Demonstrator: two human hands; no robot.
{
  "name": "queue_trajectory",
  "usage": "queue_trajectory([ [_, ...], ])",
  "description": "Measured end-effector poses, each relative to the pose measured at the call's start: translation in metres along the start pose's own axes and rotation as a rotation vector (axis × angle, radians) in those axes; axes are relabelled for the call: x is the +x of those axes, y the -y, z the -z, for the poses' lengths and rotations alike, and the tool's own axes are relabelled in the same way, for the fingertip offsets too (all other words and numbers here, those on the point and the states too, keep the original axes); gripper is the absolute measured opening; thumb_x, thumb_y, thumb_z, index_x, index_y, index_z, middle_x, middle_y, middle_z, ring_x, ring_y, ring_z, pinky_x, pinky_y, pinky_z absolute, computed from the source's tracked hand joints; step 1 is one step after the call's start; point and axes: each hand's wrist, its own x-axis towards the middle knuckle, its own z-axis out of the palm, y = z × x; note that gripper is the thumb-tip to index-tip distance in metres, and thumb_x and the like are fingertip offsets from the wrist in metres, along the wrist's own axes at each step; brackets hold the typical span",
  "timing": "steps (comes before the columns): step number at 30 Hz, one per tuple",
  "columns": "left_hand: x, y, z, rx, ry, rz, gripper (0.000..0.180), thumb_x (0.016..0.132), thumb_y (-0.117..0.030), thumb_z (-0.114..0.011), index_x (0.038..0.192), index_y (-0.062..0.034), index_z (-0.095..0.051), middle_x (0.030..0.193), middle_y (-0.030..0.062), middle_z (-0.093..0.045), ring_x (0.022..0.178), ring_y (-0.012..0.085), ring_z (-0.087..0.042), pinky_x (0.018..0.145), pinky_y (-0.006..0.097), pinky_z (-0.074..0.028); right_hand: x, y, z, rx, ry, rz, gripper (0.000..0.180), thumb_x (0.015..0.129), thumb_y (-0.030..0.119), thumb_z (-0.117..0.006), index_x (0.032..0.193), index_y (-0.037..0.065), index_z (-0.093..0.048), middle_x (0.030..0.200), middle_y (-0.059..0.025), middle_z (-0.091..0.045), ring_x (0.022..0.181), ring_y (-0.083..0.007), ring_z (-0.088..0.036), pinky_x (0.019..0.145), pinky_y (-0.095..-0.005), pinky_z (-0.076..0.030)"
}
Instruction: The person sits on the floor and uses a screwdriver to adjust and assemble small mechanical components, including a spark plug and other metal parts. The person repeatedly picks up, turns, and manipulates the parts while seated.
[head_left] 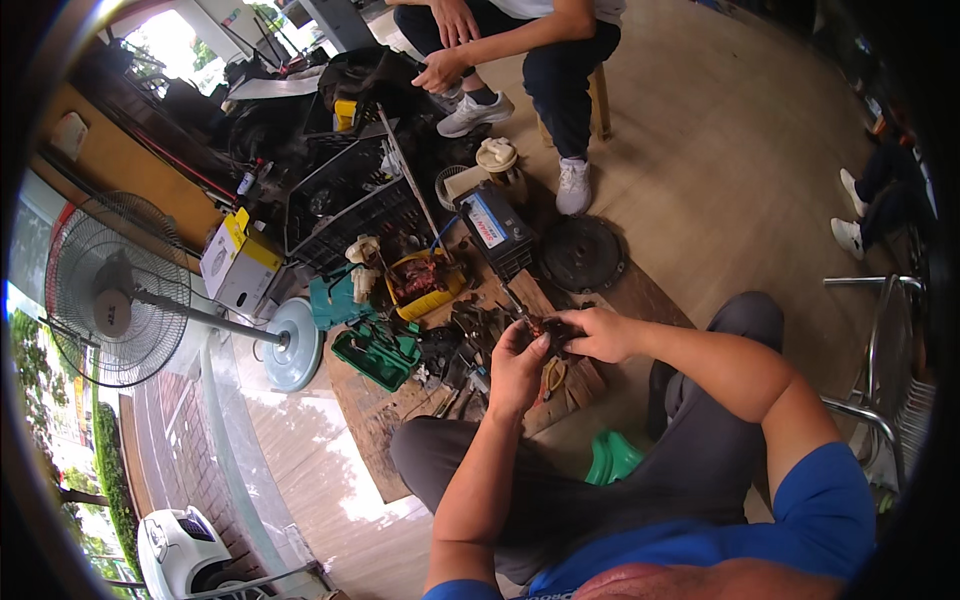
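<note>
Above the wooden board point(362, 425), my left hand point(518, 372) and my right hand point(603, 335) meet over a small dark part with copper-coloured bits point(543, 327). Both hands are closed on it, the fingertips pinching it from either side. Its exact kind is too small to make out. A thin metal rod point(514, 298) shows just beyond my left fingers; whether it belongs to the part I cannot tell. Yellow-handled pliers point(552, 380) lie just below my hands. Dark loose parts and tools point(468, 352) are scattered left of my left hand.
Beyond my hands stand a black battery point(492, 228) and a round black disc point(582, 254). Left are a yellow container point(412, 307), an open green case point(372, 358) and a standing fan point(285, 340). A seated person's shoe point(574, 188) is close behind the disc. Green plastic point(612, 458) lies between my legs.
</note>
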Motion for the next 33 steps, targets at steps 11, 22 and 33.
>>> queue_trajectory([
  [11, -0.001, -0.009, 0.003, 0.276, 0.022, 0.021, 0.031, 0.087, -0.001, -0.07, 0.116, 0.001, -0.059, 0.111, 0.0093, -0.067, 0.105, 0.0191, -0.064, 0.093, 0.034, -0.052, 0.006, -0.018, 0.014, -0.515, -0.144, 0.18, 0.029, 0.081, 0.006, -0.059, 0.109, 0.002, -0.069, 0.094, -0.0178, -0.068, 0.09, -0.0331, -0.067, 0.082, -0.0395, -0.053],
  [22, -0.004, -0.006, 0.003, 0.798, -0.146, -0.088, 0.033, 0.079, 0.001, -0.079, 0.106, 0.002, -0.061, 0.095, 0.0036, -0.068, 0.086, 0.0104, -0.062, 0.079, 0.025, -0.052, -0.014, 0.027, 0.038, -0.251, -0.124, -0.072, 0.023, 0.089, 0.006, -0.057, 0.107, -0.001, -0.069, 0.089, -0.0159, -0.072, 0.082, -0.0202, -0.069, 0.078, -0.0333, -0.053],
  [33, -0.001, -0.02, 0.01, 0.143, -0.243, -0.085, 0.033, 0.087, 0.001, -0.071, 0.117, 0.0046, -0.059, 0.106, 0.0089, -0.067, 0.096, 0.0184, -0.066, 0.087, 0.032, -0.054, -0.021, 0.033, 0.047, -0.302, -0.105, 0.034, 0.022, 0.092, 0.017, -0.064, 0.104, 0.001, -0.071, 0.091, -0.0153, -0.073, 0.083, -0.0222, -0.07, 0.077, -0.0336, -0.052],
])
